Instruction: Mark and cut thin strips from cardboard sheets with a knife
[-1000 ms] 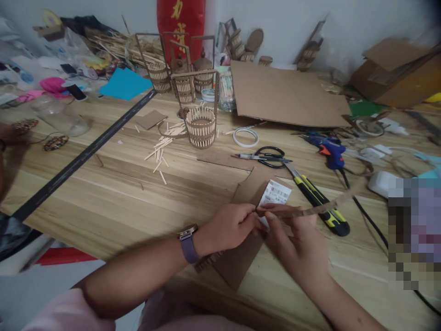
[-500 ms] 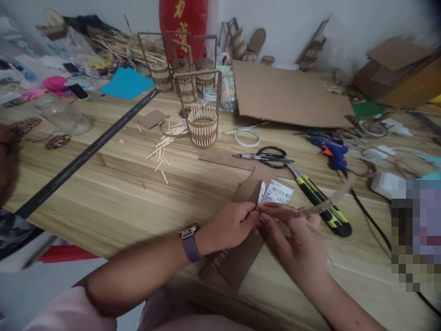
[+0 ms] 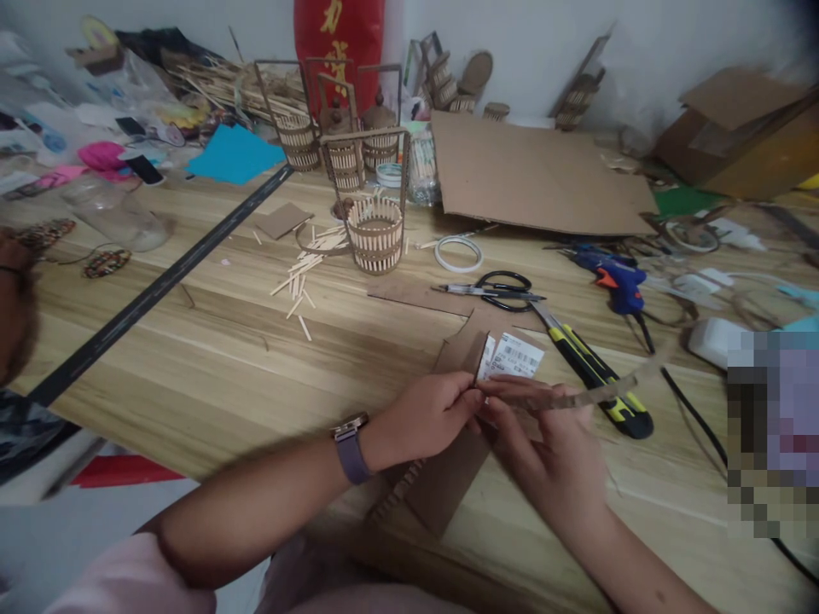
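My left hand (image 3: 438,414), with a watch on its wrist, is closed in a pinch at one end of a thin cardboard strip (image 3: 607,390). Fingertips of my right hand (image 3: 556,448) pinch the same strip close beside the left fingers. Its free part curves out to the right over the right hand. The exact pinch point is hidden by the fingers. Beneath both hands lies a brown cardboard piece (image 3: 448,490) on the table. A white printed label (image 3: 519,356) shows just beyond my fingers.
A yellow-black utility knife (image 3: 595,375), black-handled scissors (image 3: 505,298) and a pen (image 3: 467,291) lie ahead. A small stick basket (image 3: 375,234) stands by scattered sticks (image 3: 300,277). Right are a blue glue gun (image 3: 620,286) and cable. Another person's arm (image 3: 16,315) is at left.
The strip's free end has shifted slightly right and down. Both hands stay pinched together at nearly the same spot.
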Tool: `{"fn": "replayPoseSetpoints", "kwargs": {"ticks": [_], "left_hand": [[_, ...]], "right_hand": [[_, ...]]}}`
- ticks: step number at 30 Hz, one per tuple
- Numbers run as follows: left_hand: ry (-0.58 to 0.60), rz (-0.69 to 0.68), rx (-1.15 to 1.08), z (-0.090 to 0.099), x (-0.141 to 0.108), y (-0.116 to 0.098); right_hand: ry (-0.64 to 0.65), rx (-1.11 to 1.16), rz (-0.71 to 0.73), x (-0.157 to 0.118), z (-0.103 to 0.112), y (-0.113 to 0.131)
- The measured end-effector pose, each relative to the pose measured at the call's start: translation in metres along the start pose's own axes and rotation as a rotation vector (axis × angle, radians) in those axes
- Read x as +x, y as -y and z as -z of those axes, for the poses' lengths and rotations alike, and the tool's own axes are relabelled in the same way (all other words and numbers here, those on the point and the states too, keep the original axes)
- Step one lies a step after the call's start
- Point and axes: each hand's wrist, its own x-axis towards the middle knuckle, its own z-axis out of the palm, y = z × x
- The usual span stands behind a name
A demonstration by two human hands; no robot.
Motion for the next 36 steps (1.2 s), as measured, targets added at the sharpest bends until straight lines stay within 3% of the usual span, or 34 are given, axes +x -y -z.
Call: {"fn": "replayPoseSetpoints", "kwargs": {"ticks": [7,13,24,30,36], "left_hand": [[-0.008,-0.010,0.022,-0.0012,-0.0022,0.0003],[0.000,0.000,-0.004,-0.0017,-0.0018,-0.0022],[-0.032,0.009,0.045,-0.0015,-0.0013,-0.0013],[-0.017,-0.004,-0.035,-0.0040,-0.0031,-0.0036],[-0.011,0.009,0.026,-0.0009,-0.0017,-0.0034]], "right_hand": [[0.027,-0.056,0.003,0.0003,0.0012,-0.0012],[-0.008,-0.012,-0.087,-0.0026,0.0048,-0.0036],[0.020,-0.014,0.003,0.0013,-0.0001,-0.0008],[0.036,-0.013,-0.032,0.0020,0.0063,-0.0015],[0.021,-0.005,0.003,0.0000,0.0055,0.0007]]}}
